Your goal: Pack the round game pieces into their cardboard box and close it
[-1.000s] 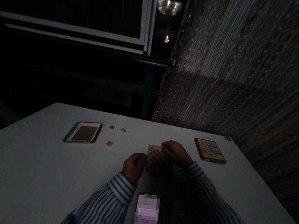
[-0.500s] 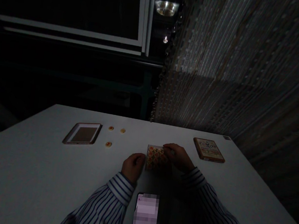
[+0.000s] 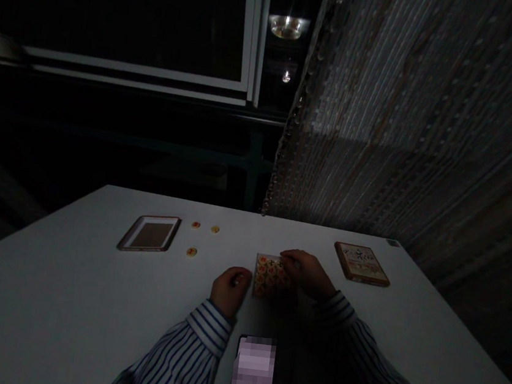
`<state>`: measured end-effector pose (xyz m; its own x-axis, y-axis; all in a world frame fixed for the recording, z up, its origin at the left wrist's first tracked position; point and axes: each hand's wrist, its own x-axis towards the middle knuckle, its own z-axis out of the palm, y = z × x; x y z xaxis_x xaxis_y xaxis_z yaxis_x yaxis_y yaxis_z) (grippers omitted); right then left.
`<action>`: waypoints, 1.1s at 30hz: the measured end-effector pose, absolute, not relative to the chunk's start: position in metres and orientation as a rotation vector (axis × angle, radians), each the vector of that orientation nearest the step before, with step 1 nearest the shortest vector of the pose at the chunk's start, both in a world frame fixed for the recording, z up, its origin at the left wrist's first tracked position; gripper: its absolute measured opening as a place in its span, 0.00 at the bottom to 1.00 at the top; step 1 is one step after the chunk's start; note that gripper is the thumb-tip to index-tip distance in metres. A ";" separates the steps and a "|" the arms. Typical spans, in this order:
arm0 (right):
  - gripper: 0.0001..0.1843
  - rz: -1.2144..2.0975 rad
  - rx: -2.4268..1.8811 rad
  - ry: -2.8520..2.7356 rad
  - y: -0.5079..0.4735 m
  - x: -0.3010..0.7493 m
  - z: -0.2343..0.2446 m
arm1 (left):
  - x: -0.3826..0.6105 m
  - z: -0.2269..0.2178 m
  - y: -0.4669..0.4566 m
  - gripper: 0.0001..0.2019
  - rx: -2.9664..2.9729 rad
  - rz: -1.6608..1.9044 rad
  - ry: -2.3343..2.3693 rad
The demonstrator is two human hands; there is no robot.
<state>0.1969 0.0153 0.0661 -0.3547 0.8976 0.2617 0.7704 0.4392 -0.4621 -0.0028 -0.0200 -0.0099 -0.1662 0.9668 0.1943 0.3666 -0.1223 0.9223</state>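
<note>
A small clear box (image 3: 255, 277) packed with rows of round Chinese chess pieces (image 3: 269, 272), marked in red and black, lies on the table in front of me. My right hand (image 3: 309, 273) covers its right side, fingers closed at its far edge. Just left of the box, my left hand (image 3: 230, 289) is curled with thumb and forefinger together; what it holds, if anything, is too dark to make out. Three loose pieces lie farther left: one chess piece (image 3: 195, 225) at the back, a second piece (image 3: 215, 229) beside it, and a third piece (image 3: 191, 252) nearer.
An open shallow tray (image 3: 172, 235) lies at the left of the white table (image 3: 131, 313). To the right is a flat printed box (image 3: 363, 264). A phone (image 3: 255, 370) with a blurred screen lies close to me. Beyond the table hang a string curtain (image 3: 361, 118) and a dark window.
The whole view has shifted slightly, so everything sits a little lower and farther right. My left hand's curl has loosened slightly, while my right hand stays at the box.
</note>
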 end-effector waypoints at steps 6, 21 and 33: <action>0.16 0.323 -1.382 -2.275 0.017 0.190 0.080 | -0.014 0.005 -0.023 0.11 1.471 1.299 1.574; 0.17 0.275 -1.261 -2.456 0.033 0.150 0.106 | -0.085 0.039 -0.018 0.15 1.418 1.405 1.728; 0.15 0.344 -1.196 -2.572 0.056 0.113 0.110 | -0.128 0.037 -0.006 0.17 1.491 1.325 2.080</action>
